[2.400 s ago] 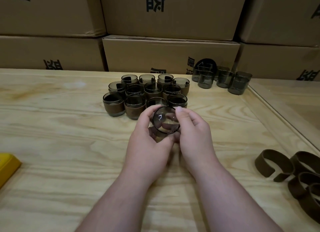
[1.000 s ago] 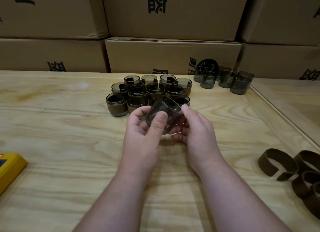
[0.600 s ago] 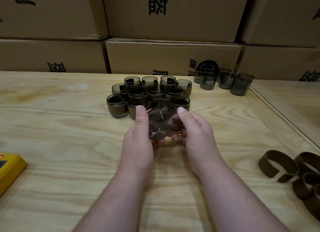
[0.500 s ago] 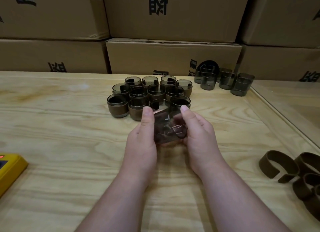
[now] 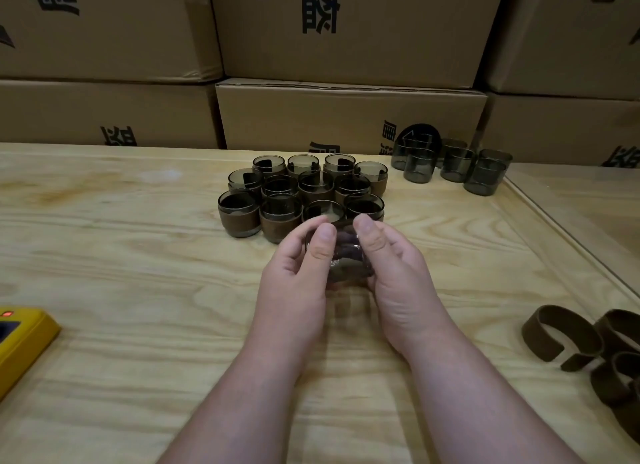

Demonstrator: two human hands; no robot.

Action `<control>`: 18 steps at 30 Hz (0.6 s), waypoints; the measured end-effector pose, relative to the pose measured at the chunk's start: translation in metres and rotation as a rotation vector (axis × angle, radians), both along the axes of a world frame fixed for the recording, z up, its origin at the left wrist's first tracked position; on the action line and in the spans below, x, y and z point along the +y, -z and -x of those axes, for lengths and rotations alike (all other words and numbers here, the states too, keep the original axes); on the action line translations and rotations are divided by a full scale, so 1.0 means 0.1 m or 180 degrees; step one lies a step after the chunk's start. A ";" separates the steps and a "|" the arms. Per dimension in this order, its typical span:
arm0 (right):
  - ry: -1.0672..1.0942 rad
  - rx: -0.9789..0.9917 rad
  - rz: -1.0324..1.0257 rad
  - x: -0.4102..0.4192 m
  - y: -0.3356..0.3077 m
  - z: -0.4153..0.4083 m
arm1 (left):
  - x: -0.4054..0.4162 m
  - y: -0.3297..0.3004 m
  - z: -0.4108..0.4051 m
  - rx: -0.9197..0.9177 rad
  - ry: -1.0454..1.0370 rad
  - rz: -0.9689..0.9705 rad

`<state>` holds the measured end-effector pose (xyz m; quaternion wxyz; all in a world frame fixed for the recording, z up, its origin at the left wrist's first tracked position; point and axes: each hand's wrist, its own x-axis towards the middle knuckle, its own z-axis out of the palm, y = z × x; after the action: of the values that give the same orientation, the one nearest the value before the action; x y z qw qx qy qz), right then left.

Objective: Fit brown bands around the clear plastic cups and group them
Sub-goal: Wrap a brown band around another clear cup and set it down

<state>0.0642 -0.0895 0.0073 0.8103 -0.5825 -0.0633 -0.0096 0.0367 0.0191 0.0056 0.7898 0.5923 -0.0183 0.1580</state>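
Both hands, the left hand (image 5: pixel 298 276) and right hand (image 5: pixel 398 273), hold one cup (image 5: pixel 346 255) just in front of the many banded cups (image 5: pixel 301 193), while bare cups (image 5: pixel 450 165) and loose bands (image 5: pixel 561 335) wait off to the right.

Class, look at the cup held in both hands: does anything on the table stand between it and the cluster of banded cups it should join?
Nothing visible does. The held cup, gripped by the left hand and right hand, sits just in front of the banded cups, with no object between them.
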 end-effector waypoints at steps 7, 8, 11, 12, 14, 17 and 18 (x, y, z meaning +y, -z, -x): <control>-0.0202 -0.0068 0.0206 0.00 0.04 -0.02 | 0.03 0.00 -0.02 0.0089 -0.0075 0.0387; -0.0247 -0.0061 0.0229 0.00 0.04 -0.02 | 0.04 0.00 -0.02 0.0117 -0.0069 0.0395; -0.0362 -0.0108 0.0335 -0.02 0.05 -0.02 | 0.08 0.04 -0.05 0.0308 -0.0200 0.0415; -0.0382 -0.0156 0.0393 -0.02 0.05 -0.01 | 0.10 0.05 -0.06 0.0388 -0.0233 0.0452; -0.0444 -0.0247 0.0467 -0.01 0.04 0.00 | 0.12 0.06 -0.08 0.0478 -0.0242 0.0607; -0.0474 -0.0241 0.0495 -0.01 0.04 0.00 | 0.12 0.05 -0.10 0.0514 -0.0245 0.0806; -0.0453 -0.0200 0.0491 -0.01 0.04 0.00 | 0.11 0.05 -0.10 0.0509 -0.0243 0.0809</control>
<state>0.0647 -0.0908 0.0032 0.7593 -0.6365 -0.1305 0.0346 0.0471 0.0305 0.0010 0.8508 0.4985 0.0873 0.1414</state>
